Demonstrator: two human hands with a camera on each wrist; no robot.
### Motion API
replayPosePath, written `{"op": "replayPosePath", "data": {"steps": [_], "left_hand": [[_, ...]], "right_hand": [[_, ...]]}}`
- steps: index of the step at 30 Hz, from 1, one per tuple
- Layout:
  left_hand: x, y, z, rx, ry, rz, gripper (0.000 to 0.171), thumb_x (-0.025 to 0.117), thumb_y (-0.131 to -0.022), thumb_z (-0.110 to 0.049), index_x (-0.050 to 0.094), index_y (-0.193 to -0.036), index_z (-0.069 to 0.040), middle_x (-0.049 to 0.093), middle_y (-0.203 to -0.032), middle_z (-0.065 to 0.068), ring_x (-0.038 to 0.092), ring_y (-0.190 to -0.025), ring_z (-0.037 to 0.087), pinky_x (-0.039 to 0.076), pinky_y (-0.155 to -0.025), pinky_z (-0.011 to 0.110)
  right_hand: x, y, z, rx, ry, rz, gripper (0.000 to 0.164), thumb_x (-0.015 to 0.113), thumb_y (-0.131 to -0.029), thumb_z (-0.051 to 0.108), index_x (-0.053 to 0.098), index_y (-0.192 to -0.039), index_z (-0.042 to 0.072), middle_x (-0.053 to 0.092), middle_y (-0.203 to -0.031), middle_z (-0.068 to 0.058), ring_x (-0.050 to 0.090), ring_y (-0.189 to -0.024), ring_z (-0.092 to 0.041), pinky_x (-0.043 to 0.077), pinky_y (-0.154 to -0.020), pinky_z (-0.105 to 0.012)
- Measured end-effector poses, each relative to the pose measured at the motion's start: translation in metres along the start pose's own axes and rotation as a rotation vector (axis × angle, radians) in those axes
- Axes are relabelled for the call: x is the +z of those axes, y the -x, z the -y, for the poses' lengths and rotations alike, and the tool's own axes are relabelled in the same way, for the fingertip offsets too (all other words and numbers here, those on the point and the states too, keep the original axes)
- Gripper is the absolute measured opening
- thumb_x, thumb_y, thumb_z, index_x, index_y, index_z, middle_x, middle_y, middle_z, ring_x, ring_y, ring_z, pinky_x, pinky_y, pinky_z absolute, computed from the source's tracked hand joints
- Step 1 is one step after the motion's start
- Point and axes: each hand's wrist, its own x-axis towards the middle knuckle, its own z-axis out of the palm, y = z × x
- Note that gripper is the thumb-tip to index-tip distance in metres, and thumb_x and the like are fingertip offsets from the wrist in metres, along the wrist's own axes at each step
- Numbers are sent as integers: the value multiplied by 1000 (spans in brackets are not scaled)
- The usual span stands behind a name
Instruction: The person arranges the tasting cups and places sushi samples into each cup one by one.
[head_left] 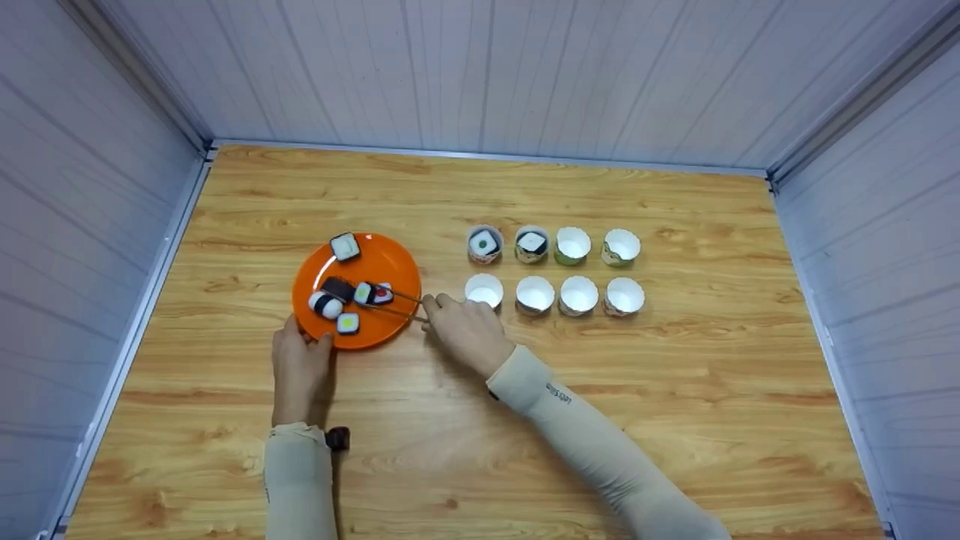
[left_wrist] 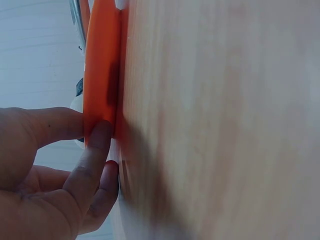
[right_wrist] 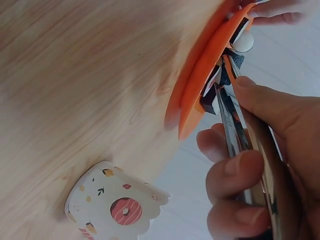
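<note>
On the orange plate (head_left: 397,259) lie several sushi pieces: a pale-topped one (head_left: 345,246) near the far rim, a dark one (head_left: 337,289), a white one with a black band (head_left: 325,305), a yellow-centred one (head_left: 348,323), a green-centred one (head_left: 364,292) and a red-centred one (head_left: 382,293). My left hand (head_left: 300,367) pinches the near-left rim, thumb at its upper side. Metal tongs (right_wrist: 262,145) are gripped in my right hand (head_left: 469,330). Their spread tips reach over the plate about the green- and red-centred pieces; whether they clasp either, I cannot tell.
Two rows of paper cups stand right of the plate. One back-row cup (head_left: 484,256) holds a green-dotted sushi piece; its neighbour (head_left: 531,256) holds a white-topped one. A front cup (head_left: 484,288) stands close behind my right hand. Pale walls (head_left: 487,82) enclose the wooden table (head_left: 675,420).
</note>
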Motion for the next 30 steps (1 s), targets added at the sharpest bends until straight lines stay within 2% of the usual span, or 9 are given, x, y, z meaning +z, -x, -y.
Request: {"op": "replayPosePath", "data": {"steps": [8,16,20,22,26,30], "left_hand": [[2,0,0,-2,-7,3,51,57,-99,-8,39,-143,10,44,-131,31,42,-123,42,35,-105,55],[1,2,1,-28,13,5,48,56,-100,-6,40,-143,7,44,-131,28,42,-123,39,36,-106,52],[1,1,3,10,6,-4,44,57,-98,-4,44,-138,9,47,-128,28,44,-122,40,38,-105,52],[1,1,3,20,4,-6,43,58,-98,-4,45,-136,10,48,-128,28,45,-122,40,38,-104,52],[1,1,2,-4,7,8,44,57,-99,-6,43,-138,9,46,-130,28,44,-122,39,37,-105,53],[-1,1,0,-22,5,25,47,56,-100,-8,40,-141,8,44,-134,28,43,-125,40,36,-107,54]], "right_hand": [[-9,12,-13,10,-8,-51,36,58,-101,41,62,-122,13,65,-93,-3,58,-58,-21,48,-45,-37],[-27,40,-44,16,-80,-141,40,56,-102,41,62,-127,10,66,-93,-5,56,-54,-23,45,-41,-37],[-37,57,-66,76,-126,-160,42,60,-101,38,61,-130,9,69,-101,-7,61,-61,-25,46,-44,-36],[-42,66,-80,115,-134,-168,41,62,-99,38,63,-129,9,69,-100,-7,62,-61,-25,46,-45,-36],[-47,87,-111,184,-122,-203,37,65,-98,36,65,-124,9,69,-90,-7,58,-55,-24,45,-44,-38],[-46,113,-143,263,-102,-226,37,67,-97,33,65,-123,7,69,-90,-11,58,-55,-29,46,-43,-42]]}}
